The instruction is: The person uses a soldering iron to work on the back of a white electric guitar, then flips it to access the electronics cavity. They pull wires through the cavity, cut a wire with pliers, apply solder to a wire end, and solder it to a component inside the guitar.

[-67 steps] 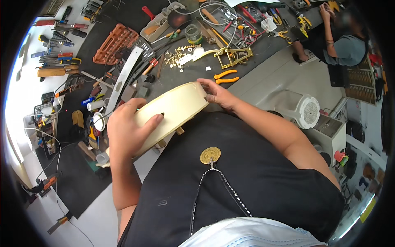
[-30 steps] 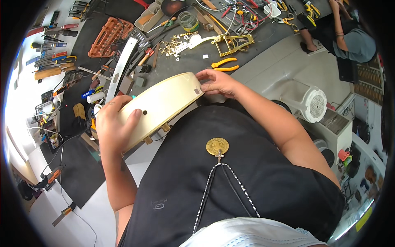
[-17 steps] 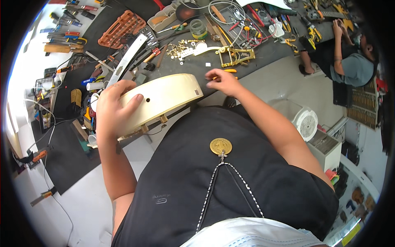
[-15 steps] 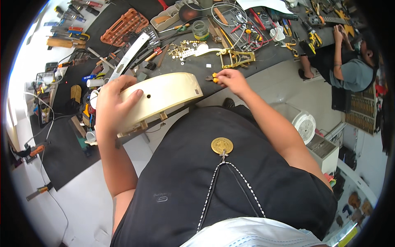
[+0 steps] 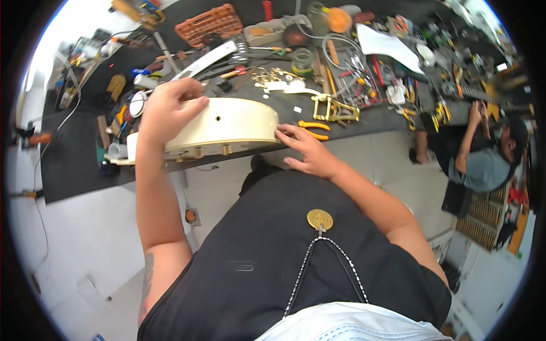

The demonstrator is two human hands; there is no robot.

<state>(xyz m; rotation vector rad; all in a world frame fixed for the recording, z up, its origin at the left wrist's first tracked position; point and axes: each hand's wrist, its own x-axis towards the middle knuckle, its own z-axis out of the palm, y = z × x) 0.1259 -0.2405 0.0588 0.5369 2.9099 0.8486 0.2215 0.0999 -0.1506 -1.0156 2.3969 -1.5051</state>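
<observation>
A cream electric guitar (image 5: pixel 244 120) stands on its edge at the bench's near side, with a small dark hole in its rim and knobs (image 5: pixel 226 149) on the face turned toward me. My left hand (image 5: pixel 170 111) grips its upper edge, thumb over the cream rim. At the body's right end, the fingertips of my right hand (image 5: pixel 307 150) touch the rim, thumb spread apart from them. Just beyond that hand lie orange-handled pliers (image 5: pixel 314 124). A gold vibrato tailpiece (image 5: pixel 336 109) rests behind them on the bench.
Small gold parts (image 5: pixel 273 78), a glass jar (image 5: pixel 302 59) and an orange tool case (image 5: pixel 209 25) lie farther back on the dark bench (image 5: pixel 74 170). Cables and hand tools crowd the right side. Another person (image 5: pixel 480 162) sits at the far right.
My right hand has let go of the pliers, which now lie on the bench, and has moved to the guitar's end. The guitar sits more level, still in my left hand.
</observation>
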